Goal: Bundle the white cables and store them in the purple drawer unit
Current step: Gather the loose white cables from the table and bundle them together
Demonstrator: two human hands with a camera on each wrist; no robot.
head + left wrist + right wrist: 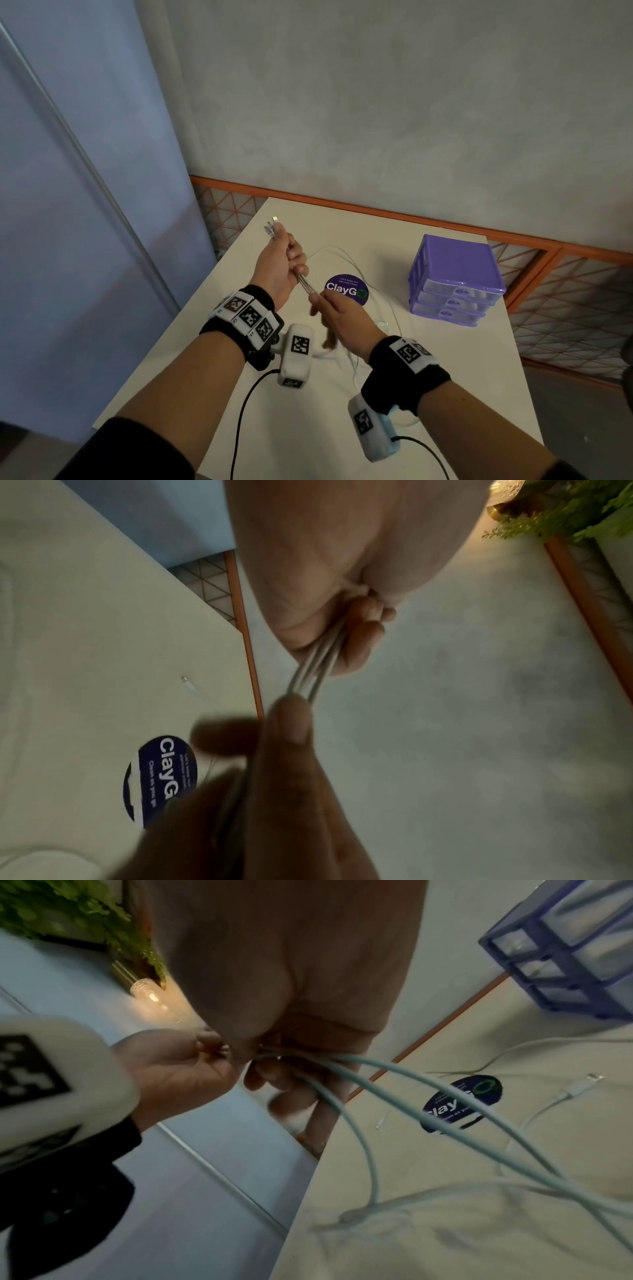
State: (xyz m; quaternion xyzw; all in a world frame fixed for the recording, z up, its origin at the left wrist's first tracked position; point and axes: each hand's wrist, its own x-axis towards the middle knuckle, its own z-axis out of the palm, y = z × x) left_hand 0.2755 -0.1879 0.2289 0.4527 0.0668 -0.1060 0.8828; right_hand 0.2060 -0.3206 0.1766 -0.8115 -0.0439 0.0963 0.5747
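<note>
My left hand (289, 262) is raised over the table's left side and grips several white cables (304, 283) in a fist. Their metal connector ends (272, 228) stick out above the fist. Just below it my right hand (330, 310) pinches the same strands between thumb and fingers. In the left wrist view the cables (313, 674) run straight from the curled left fingers (365, 642) to the right thumb (291, 723). In the right wrist view the cables (346, 1069) trail from the right hand down onto the table. The purple drawer unit (455, 274) stands at the back right with all three drawers closed.
The white table (445, 377) bears a round dark ClayGo sticker (346, 289) and loose cable loops (342, 251). A free connector (582, 1087) lies beside the sticker. An orange-framed mesh rail (376, 212) runs behind the table. A grey wall stands behind, a blue panel on the left.
</note>
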